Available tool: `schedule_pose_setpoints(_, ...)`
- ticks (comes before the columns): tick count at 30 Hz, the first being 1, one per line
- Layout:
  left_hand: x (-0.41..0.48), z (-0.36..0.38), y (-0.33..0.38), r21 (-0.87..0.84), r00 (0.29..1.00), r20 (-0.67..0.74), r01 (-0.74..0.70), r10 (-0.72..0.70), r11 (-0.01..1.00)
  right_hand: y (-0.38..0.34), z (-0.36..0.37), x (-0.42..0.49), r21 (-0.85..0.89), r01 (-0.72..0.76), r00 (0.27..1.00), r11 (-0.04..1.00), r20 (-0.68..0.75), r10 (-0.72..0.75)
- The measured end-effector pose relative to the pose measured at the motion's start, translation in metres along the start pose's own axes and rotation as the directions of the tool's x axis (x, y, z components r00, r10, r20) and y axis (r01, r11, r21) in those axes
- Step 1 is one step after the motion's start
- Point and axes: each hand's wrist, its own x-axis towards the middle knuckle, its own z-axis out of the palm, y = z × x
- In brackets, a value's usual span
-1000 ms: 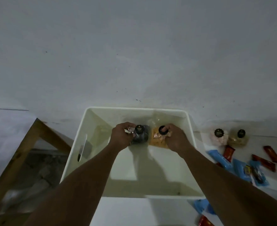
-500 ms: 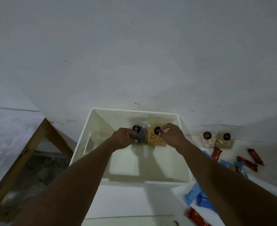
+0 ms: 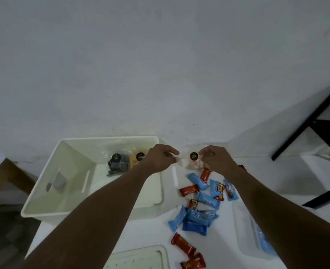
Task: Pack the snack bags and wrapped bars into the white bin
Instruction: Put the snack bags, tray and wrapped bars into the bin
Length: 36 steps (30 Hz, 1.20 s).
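Pinched between both hands: a clear plastic snack bag of pale pink pieces with a round black label (image 3: 193,161), left hand (image 3: 159,158) clenched on its left top corner, right hand (image 3: 215,159) on its right, just past the right wall of the white rectangular plastic bin (image 3: 44,191), toward the far edge of the white tabletop (image 3: 152,235). Inside the bin, against its far wall: a clear bag of dark pieces (image 3: 116,165) touching a clear bag of orange pieces (image 3: 137,160). Scattered right of the bin toward the near edge: blue wrapped bars (image 3: 198,217) and red wrapped bars (image 3: 182,244). At the near edge: a white perforated lid (image 3: 141,259).
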Motion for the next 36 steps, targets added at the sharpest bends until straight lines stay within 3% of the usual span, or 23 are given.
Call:
schedule_pose_setpoints(4,0.028,0.052,0.000,0.076,0.999,0.035,0.033,-0.036,0.997,0.051,-0.042,0.023,-0.048,-0.030,1.000,0.998,-0.010,0.030)
schedule_pose_setpoints(10,0.085,0.116,-0.026,0.129,0.997,-0.041,0.072,-0.068,0.989,0.117,-0.075,0.081,-0.036,-0.025,0.998,0.999,0.050,0.026)
schedule_pose_setpoints(19,0.159,0.169,-0.082,0.063,0.976,-0.210,-0.045,0.058,0.997,0.179,-0.061,0.173,0.095,-0.055,0.979,0.994,0.199,0.035)
schedule_pose_setpoints(25,0.173,0.178,-0.091,-0.076,0.965,-0.248,0.069,-0.085,0.995,0.198,-0.048,0.193,0.141,-0.022,0.986,0.990,0.166,-0.002)
schedule_pose_setpoints(31,0.151,0.159,-0.067,-0.047,0.974,-0.215,0.057,-0.066,0.997,0.181,-0.061,0.167,0.177,-0.034,0.986,0.984,0.165,0.004)
schedule_pose_setpoints(36,0.112,0.116,-0.029,-0.005,0.974,-0.226,0.017,-0.018,1.000,0.128,-0.075,0.134,0.182,0.039,0.987,0.983,0.148,-0.067)
